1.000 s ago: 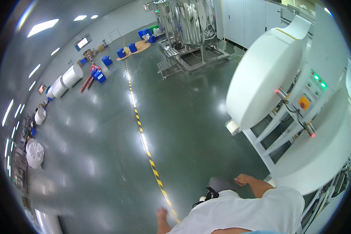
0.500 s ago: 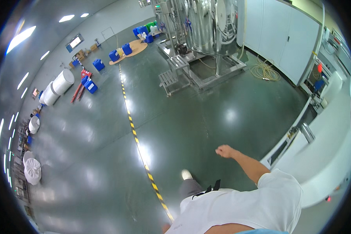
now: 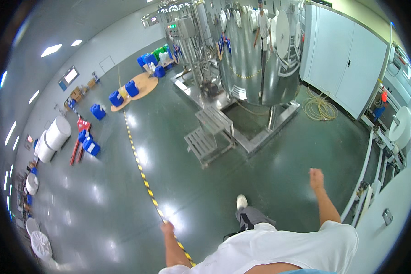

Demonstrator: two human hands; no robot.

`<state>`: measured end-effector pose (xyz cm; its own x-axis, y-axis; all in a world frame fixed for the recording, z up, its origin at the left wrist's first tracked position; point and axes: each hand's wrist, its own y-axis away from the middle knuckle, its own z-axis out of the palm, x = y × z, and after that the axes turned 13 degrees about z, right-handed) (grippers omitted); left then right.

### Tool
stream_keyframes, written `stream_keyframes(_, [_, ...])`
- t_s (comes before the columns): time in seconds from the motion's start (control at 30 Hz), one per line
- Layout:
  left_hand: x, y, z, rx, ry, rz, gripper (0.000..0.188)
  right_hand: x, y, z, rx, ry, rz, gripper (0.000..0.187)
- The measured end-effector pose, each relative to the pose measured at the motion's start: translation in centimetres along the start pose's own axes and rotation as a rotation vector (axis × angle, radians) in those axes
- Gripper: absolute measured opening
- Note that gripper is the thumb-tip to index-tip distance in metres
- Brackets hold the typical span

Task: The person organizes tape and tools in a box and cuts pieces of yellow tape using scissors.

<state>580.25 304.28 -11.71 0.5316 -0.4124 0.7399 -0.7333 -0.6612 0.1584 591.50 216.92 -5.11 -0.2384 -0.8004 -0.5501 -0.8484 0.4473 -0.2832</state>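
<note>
The shiny floor point(image 3: 100, 196) is dark green, with a yellow and black line point(image 3: 143, 175) on it. Bright lights point(image 3: 51, 50) shine overhead. A big white cabinet point(image 3: 340, 50) stands on the right; the far wall point(image 3: 123, 49) is pale.

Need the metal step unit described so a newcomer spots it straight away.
Find the big mirror-shiny steel tank at the top, right of centre, standing on a metal floor frame. On the green floor in front of it, right of the yellow-and-black line, is the low metal step unit. Its two slatted treads, one higher than the other, set it apart from the frame's plain bars.
</note>
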Motion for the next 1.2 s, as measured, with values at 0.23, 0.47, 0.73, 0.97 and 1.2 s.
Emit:
stream_keyframes(0.23, [30.8, -47.4, 4.2, 0.208, 0.632, 0.386, 0.015, -24.5, -39.1, 11.9, 0.531, 0.050, -0.231, 0.022])
stream_keyframes(0.47, [40.3, -65.0, 10.8, 0.008, 0.758, -0.030, 0.027, -66.6, -69.8, 18.2, 0.584, -0.053, -0.815, 0.022])
stream_keyframes(0.73, [63.0, -97.4, 20.8, -0.082, 0.735, 0.134, 0.043, -90.6, -95.3, 19.8, 1.052, 0.386, -0.899, 0.052])
stream_keyframes(0.97, [91.3, -116.1, 28.5, -0.370, 0.900, 0.231, 0.089, -94.0, -101.6, 21.8, 1.002, 0.594, -0.556, 0.070])
stream_keyframes(1.2, [112.4, -124.8, 38.2, -0.550, 1.046, 0.289, 0.107, -95.3, -102.3, 23.6, 0.908, 0.689, -0.411, 0.071])
